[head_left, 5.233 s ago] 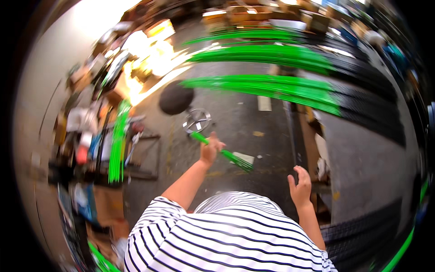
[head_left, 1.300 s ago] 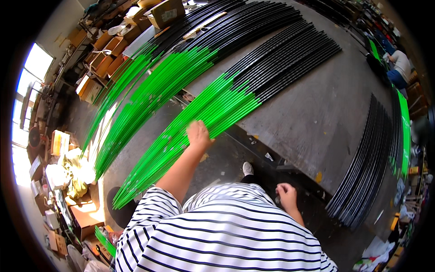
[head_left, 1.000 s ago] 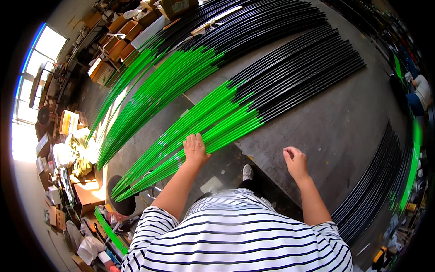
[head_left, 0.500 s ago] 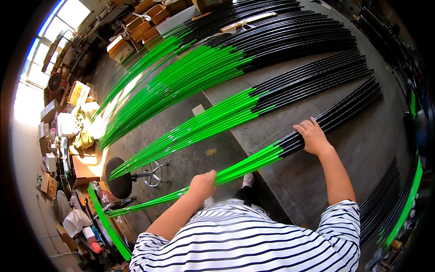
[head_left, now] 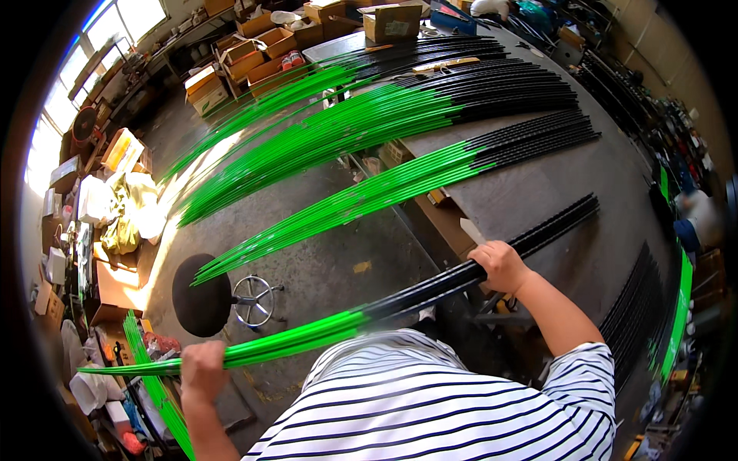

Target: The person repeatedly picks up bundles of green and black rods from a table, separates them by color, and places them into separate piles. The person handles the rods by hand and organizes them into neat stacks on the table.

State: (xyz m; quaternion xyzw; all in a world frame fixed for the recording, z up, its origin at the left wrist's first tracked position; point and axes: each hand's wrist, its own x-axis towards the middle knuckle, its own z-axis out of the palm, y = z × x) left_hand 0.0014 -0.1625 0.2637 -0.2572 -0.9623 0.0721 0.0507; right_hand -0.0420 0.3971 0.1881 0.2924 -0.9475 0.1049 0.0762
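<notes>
A bundle of long thin rods (head_left: 300, 338), bright green on the left and black on the right, spans across the front of my body. Near its green tapering end, my left hand (head_left: 204, 367) is closed around it. My right hand (head_left: 500, 265) grips the black part, whose far right end reaches over the grey table (head_left: 530, 180). Beyond the bundle, a smaller group of like rods (head_left: 415, 180) rests with black ends on the table and green ends jutting past its edge. A larger group (head_left: 384, 115) lies farther back.
A round black stool (head_left: 201, 296) with a metal foot ring stands at left. Cardboard boxes (head_left: 273, 73) line the far left. More green rods (head_left: 157, 392) lean at lower left, and black rods (head_left: 634, 315) lie at right. A person (head_left: 699, 215) is at the right edge.
The held bundle has shifted left and toward me, partly off the table. My left hand has moved left along with it; my right hand now wraps round the black part instead of lying spread on it.
</notes>
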